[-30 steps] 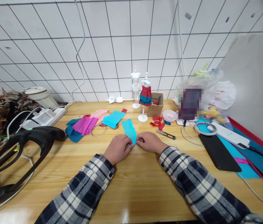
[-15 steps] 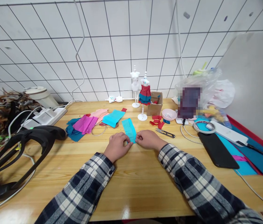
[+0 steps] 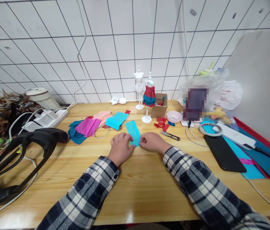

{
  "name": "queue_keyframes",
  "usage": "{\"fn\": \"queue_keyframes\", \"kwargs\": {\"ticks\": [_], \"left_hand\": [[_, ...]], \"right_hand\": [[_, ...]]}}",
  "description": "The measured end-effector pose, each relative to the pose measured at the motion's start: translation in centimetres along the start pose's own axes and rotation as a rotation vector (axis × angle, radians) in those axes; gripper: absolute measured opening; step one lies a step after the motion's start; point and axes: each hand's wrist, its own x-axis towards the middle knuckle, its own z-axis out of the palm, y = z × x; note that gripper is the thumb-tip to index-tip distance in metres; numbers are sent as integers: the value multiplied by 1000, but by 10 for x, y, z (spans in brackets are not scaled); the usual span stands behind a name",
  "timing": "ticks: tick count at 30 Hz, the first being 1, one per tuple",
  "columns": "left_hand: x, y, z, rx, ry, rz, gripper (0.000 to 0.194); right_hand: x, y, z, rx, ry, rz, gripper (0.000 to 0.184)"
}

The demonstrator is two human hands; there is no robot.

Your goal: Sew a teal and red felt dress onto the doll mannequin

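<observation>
A narrow turquoise fabric strip [image 3: 132, 129] lies flat on the table between my hands, its near end toward me. My right hand [image 3: 153, 142] has curled fingers pinching the strip's near right edge. At the strip's near left side, my left hand [image 3: 121, 147] rests with thumb and forefinger apart, their tips touching the strip. Behind the strip, a small mannequin [image 3: 149, 92] wears a red and blue layered dress, and a bare white mannequin [image 3: 139, 83] stands beside it. Thread snips [image 3: 170, 135] lie beyond my right hand.
Left of centre are a larger turquoise piece [image 3: 117, 120] and a magenta piece [image 3: 87, 126]. Red scraps [image 3: 161, 122], a pink bowl [image 3: 174, 117] of small beads and a cardboard box [image 3: 159, 107] stand right of the mannequins. A black phone [image 3: 224, 154] lies right; a black headset frame [image 3: 46, 140] left.
My left thumb and forefinger have spread apart from a closer pinch at the strip's near end. My right hand keeps its pinch on the edge. The view has shifted slightly.
</observation>
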Motion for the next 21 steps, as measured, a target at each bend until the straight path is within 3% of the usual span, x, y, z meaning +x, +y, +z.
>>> {"fn": "queue_keyframes", "kwargs": {"ticks": [4,12,15,18,21], "left_hand": [[0,-2,6,-32,12,-72,41],[0,-4,5,-63,-8,-83,40],[-4,6,-4,32,48,113,30],[-10,19,-10,161,4,344,23],[-14,25,-9,236,-35,401,30]], "right_hand": [[-1,3,1,14,38,11,12],[-2,6,0,62,64,50,19],[-3,5,1,77,71,43,18],[-3,7,2,93,84,29,13],[-3,9,3,112,105,15,8]]}}
